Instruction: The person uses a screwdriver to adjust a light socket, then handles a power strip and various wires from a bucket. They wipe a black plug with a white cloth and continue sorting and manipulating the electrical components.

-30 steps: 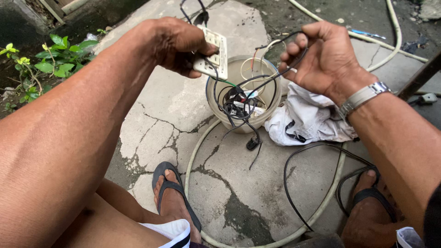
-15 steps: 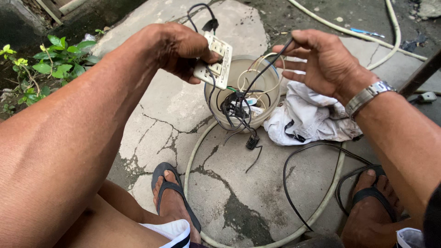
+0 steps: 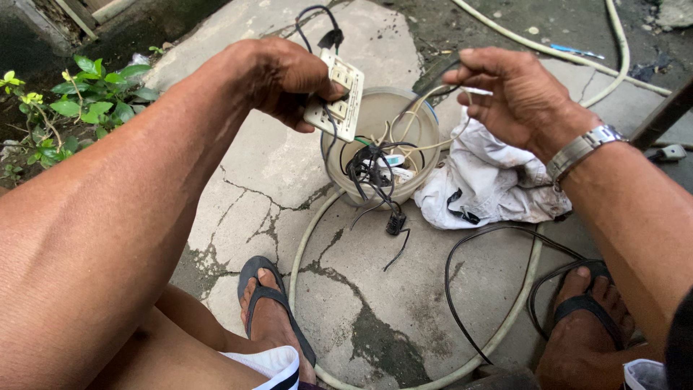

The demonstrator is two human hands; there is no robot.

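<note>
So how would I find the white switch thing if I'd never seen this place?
Look at the round pale bucket of tangled wires on the cracked concrete. Just above its left rim, the left hand grips a flat cream rectangular switch plate. It's the only hard, flat plate; the white thing beside the bucket is crumpled cloth.

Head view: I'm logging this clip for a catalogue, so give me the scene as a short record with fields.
left hand: left hand grips a cream wall outlet plate, black wire hanging from it
right hand: right hand pinches dark wires above the bucket
bucket: pale round plastic bucket on the ground, tangled wires and small parts inside
cloth: white cloth beside the bucket, to its right
ground: cracked concrete, pale hose looping across it
feet: both in dark flip-flops
</note>
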